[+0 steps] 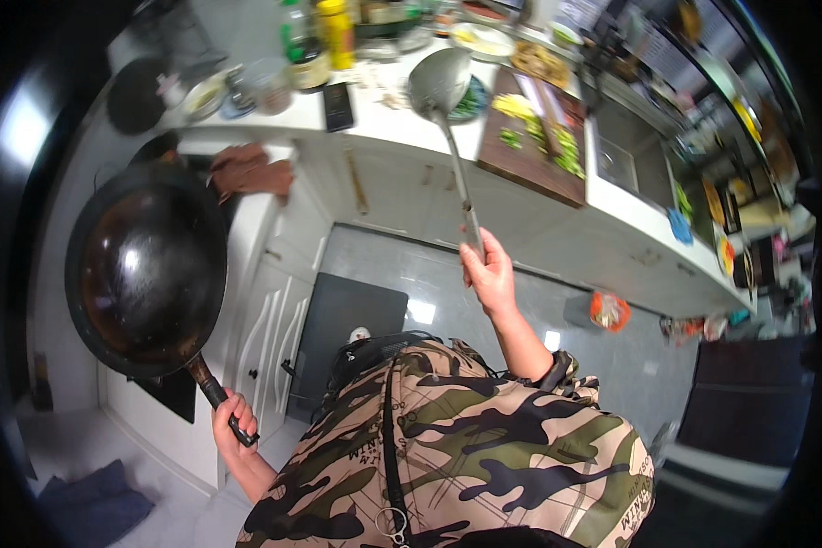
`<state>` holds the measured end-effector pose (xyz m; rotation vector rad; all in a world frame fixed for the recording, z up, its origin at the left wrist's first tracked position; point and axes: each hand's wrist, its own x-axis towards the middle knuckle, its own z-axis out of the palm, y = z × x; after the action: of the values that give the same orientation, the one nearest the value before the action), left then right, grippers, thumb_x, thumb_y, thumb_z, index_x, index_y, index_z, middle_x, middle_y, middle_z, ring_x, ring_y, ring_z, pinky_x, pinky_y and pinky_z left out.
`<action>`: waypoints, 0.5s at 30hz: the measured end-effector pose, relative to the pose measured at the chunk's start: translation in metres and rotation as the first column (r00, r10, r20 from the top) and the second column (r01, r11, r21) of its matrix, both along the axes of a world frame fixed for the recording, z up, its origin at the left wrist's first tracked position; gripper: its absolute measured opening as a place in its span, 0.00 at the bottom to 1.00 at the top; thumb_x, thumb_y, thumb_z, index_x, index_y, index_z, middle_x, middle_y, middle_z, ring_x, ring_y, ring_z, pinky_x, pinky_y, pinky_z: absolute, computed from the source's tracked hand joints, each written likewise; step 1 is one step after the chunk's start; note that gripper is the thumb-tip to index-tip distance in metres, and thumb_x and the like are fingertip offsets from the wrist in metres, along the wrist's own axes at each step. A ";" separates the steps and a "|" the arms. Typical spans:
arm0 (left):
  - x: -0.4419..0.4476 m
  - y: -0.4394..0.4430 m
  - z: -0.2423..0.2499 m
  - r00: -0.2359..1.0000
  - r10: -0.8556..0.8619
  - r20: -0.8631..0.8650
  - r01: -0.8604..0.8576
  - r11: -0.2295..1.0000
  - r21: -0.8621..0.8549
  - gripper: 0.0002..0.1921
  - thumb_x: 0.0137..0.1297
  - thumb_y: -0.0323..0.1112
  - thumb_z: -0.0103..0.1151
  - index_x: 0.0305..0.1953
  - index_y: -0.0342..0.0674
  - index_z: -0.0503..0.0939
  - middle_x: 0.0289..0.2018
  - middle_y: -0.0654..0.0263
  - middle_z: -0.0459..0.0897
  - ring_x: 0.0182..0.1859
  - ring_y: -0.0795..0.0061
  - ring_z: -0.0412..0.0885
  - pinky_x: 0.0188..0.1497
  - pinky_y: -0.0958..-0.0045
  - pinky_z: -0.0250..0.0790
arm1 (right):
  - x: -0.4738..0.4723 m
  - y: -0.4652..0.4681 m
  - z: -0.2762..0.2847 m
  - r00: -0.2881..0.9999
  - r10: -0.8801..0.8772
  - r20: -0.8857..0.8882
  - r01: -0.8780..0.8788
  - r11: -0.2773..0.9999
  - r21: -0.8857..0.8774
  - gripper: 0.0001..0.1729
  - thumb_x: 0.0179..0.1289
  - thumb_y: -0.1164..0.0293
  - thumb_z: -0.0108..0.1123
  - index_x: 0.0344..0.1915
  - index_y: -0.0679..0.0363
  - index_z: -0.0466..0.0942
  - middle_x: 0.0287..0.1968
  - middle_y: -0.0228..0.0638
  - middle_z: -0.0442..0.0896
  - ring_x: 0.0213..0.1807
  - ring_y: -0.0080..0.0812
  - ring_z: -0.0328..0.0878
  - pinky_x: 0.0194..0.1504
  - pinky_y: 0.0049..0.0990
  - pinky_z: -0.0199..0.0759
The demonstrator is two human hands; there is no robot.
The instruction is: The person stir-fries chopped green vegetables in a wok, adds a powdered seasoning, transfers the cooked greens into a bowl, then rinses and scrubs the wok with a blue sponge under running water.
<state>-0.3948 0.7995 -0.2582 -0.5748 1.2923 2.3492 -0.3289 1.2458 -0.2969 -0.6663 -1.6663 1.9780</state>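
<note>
My left hand grips the handle of a dark wok, held up at the left over the counter by the stove; a glossy round surface of it faces me. In my right hand is the long handle of a metal wok ladle, its bowl raised in front of the counter's edge. Behind the ladle a blue plate holds chopped greens. To the right of it a wooden cutting board carries yellow and green chopped pieces and a knife.
A phone lies on the white counter near bottles, a yellow canister and bowls. A brown cloth hangs by the stove. The sink is at the right. An orange-lined bin and a dark mat are on the floor.
</note>
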 end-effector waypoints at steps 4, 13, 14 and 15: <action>0.025 0.093 0.022 0.945 -0.324 -0.038 0.325 0.945 0.033 0.06 0.61 0.24 0.49 0.39 0.37 0.67 0.18 0.68 0.64 0.12 0.80 0.61 0.08 0.78 0.55 | 0.109 0.081 0.013 0.959 -0.247 -0.141 0.263 0.959 0.109 0.24 0.66 0.73 0.54 0.62 0.60 0.64 0.25 0.21 0.70 0.18 0.11 0.61 0.18 0.14 0.58; 0.061 0.350 0.042 0.458 -0.888 0.038 0.874 0.457 0.168 0.05 0.60 0.23 0.50 0.37 0.35 0.67 0.18 0.67 0.65 0.13 0.80 0.62 0.10 0.78 0.56 | 0.281 0.187 0.140 0.928 -0.366 0.068 0.155 0.546 0.823 0.25 0.62 0.73 0.57 0.60 0.61 0.67 0.29 0.33 0.72 0.25 0.23 0.67 0.28 0.22 0.64; 0.065 0.377 0.040 0.390 -0.920 0.044 0.898 0.390 0.204 0.05 0.60 0.23 0.50 0.36 0.35 0.67 0.18 0.67 0.65 0.13 0.80 0.62 0.10 0.78 0.56 | 0.288 0.192 0.145 0.914 -0.383 0.137 0.095 0.528 0.844 0.24 0.61 0.73 0.57 0.58 0.61 0.68 0.29 0.35 0.73 0.26 0.27 0.71 0.29 0.25 0.66; 0.069 0.403 0.040 0.316 -0.947 0.057 0.916 0.320 0.240 0.04 0.60 0.24 0.50 0.36 0.35 0.67 0.18 0.68 0.65 0.13 0.81 0.62 0.10 0.78 0.55 | 0.291 0.199 0.144 0.901 -0.408 0.145 0.098 0.518 0.850 0.23 0.59 0.73 0.59 0.55 0.61 0.70 0.28 0.36 0.73 0.25 0.28 0.71 0.29 0.26 0.66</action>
<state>-0.3255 1.2024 -0.2186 0.0855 0.8984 1.2935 -0.0376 1.4444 -0.1529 -0.8089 -2.2578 0.6769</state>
